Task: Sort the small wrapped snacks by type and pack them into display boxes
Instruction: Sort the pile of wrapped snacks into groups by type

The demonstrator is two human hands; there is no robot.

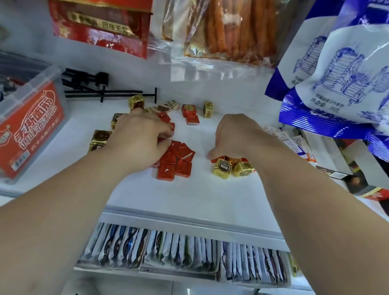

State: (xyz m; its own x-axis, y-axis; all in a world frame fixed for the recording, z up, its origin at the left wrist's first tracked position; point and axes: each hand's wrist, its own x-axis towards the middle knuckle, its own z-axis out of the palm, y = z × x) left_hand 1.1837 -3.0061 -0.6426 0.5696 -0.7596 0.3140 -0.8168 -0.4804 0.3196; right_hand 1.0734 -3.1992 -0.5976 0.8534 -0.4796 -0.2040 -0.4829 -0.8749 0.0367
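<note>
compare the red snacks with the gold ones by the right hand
The red snacks are flat red squares; the gold snacks are chunkier, with dark round labels. The red snacks form a bigger cluster than the gold snacks. Both are small, foil-wrapped, on the white shelf.

Red foil cubes (175,159), gold foil cubes (232,167), a red-labelled clear box (19,125), blue-and-white bags (367,70).

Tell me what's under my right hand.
Beneath the right hand, gold-wrapped snacks and a red wrapper edge show; anything inside its curled fingers is covered.
</note>
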